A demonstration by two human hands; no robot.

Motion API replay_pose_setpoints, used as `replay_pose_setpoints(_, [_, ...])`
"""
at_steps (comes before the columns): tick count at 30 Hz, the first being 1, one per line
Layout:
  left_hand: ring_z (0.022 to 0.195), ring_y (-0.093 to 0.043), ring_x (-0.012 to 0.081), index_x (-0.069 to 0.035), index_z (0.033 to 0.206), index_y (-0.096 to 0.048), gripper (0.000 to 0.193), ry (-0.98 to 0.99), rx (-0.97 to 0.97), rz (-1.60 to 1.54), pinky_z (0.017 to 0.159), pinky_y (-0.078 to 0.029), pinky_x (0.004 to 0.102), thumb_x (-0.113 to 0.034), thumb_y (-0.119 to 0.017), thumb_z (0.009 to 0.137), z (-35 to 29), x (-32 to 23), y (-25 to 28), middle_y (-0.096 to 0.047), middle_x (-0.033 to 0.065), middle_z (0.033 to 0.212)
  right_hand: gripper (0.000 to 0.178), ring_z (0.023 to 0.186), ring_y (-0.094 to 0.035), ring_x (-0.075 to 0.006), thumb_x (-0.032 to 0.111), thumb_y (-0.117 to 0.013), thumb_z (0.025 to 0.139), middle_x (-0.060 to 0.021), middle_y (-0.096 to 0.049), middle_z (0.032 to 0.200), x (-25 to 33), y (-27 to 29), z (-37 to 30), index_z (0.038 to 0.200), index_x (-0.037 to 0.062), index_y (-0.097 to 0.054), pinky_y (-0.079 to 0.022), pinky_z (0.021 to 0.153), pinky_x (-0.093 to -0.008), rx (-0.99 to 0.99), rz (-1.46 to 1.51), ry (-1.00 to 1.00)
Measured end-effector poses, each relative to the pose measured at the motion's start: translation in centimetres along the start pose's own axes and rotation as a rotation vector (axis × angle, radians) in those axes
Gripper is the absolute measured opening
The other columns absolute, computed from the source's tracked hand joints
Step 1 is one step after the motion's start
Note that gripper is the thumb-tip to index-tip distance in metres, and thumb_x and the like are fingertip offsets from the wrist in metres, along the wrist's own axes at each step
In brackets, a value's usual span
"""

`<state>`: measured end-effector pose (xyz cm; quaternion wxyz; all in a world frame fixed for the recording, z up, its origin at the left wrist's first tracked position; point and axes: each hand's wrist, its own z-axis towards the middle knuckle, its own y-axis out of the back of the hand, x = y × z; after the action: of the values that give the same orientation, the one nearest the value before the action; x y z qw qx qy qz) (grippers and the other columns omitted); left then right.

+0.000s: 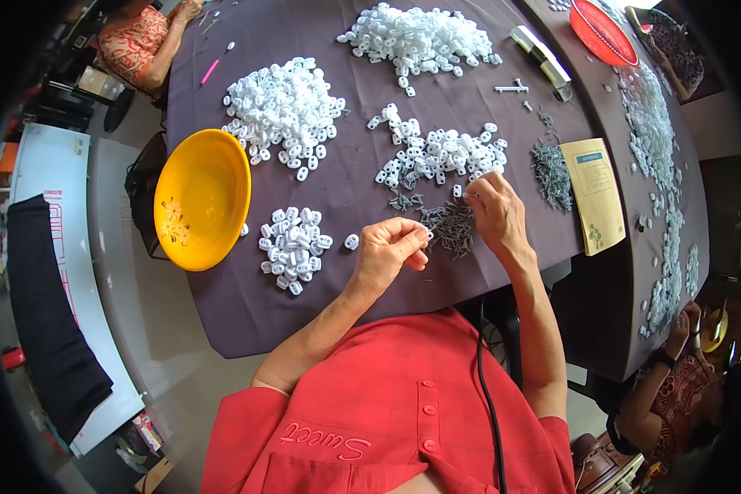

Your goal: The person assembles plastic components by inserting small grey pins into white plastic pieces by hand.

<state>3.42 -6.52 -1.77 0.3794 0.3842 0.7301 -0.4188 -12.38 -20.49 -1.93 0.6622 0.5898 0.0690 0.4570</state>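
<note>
My left hand (pixel 387 251) is closed, with a small white oval plastic piece (pixel 430 235) pinched between thumb and fingertips. My right hand (pixel 500 216) is closed too, its fingertips pressed together over the table; what they hold is hidden or too small to name. One white piece (pixel 458 190) is right beside those fingertips. Between and beyond my hands lies a heap of small dark grey screws (pixel 449 230). Just past it spreads a loose pile of white two-holed pieces (pixel 445 152). At the left, near my left forearm, a smaller heap of white pieces (pixel 292 251) sits with a single piece (pixel 351 241) apart from it.
A yellow bowl (pixel 214 198) stands at the table's left edge. Bigger white heaps (pixel 284 107) (pixel 416 41) lie farther back. Right of my hand are more screws (pixel 552 177) and a tan booklet (pixel 594 193). Other people sit around; a red basket (pixel 603 33) rests at the far right.
</note>
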Motion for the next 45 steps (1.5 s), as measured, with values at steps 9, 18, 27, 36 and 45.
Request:
replay_pose_setpoints(9, [0.057, -0.061, 0.0094, 0.001, 0.088, -0.065, 0.013, -0.020, 0.009, 0.032, 0.051, -0.052, 0.0217, -0.011, -0.061, 0.086, 0.3, -0.8, -1.0, -0.064, 0.0043, 0.073, 0.007, 0.064, -0.058, -0.0095, -0.001, -0.059, 0.082, -0.0011, -0.057, 0.069, 3.5, 1.3, -1.8, 0.087, 0.0023, -0.056, -0.047, 0.058, -0.0232, 0.005, 1.197, -0.541])
replay_pose_setpoints(18, [0.058, -0.061, 0.0097, 0.001, 0.090, -0.065, 0.014, -0.053, -0.005, 0.087, 0.051, -0.052, 0.0215, -0.011, -0.060, 0.086, -0.2, -1.6, -1.3, -0.064, 0.0045, 0.074, 0.016, 0.070, -0.058, -0.0076, 0.001, -0.056, 0.086, -0.0010, -0.059, 0.080, 5.0, 1.6, -2.9, 0.101, -0.0019, -0.059, -0.047, 0.064, -0.0209, 0.095, 1.188, -0.423])
replay_pose_setpoints(27, [0.058, -0.061, 0.0093, 0.001, 0.088, -0.065, 0.013, -0.061, -0.012, 0.145, 0.053, -0.052, 0.0218, -0.011, -0.061, 0.086, -1.0, -1.9, -1.6, -0.064, 0.0039, 0.072, 0.013, 0.067, -0.059, -0.0077, 0.003, -0.054, 0.089, -0.0004, -0.059, 0.079, 5.4, 1.7, -3.3, 0.099, 0.0001, -0.061, -0.050, 0.059, -0.0212, 0.101, 1.243, -0.499])
replay_pose_setpoints(36, [0.059, -0.060, 0.0075, 0.001, 0.088, -0.065, 0.012, -0.106, -0.033, 0.233, 0.054, -0.051, 0.0210, -0.010, -0.061, 0.086, -1.3, -2.0, -1.8, -0.064, 0.0036, 0.070, 0.016, 0.066, -0.059, -0.0077, 0.002, -0.055, 0.088, -0.0018, -0.057, 0.078, 5.7, 1.3, -3.5, 0.102, 0.0000, -0.064, -0.051, 0.057, -0.0212, 0.101, 1.189, -0.435])
replay_pose_setpoints(45, [0.057, -0.058, 0.0060, 0.001, 0.085, -0.066, 0.011, -0.147, -0.059, 0.288, 0.053, -0.049, 0.0201, -0.010, -0.061, 0.085, -1.4, -2.0, -1.8, -0.063, 0.0025, 0.067, 0.016, 0.065, -0.061, -0.0084, 0.003, -0.056, 0.088, -0.0026, -0.060, 0.074, 5.9, 1.2, -3.6, 0.102, -0.0001, -0.064, -0.052, 0.056, -0.0217, 0.133, 1.163, -0.459])
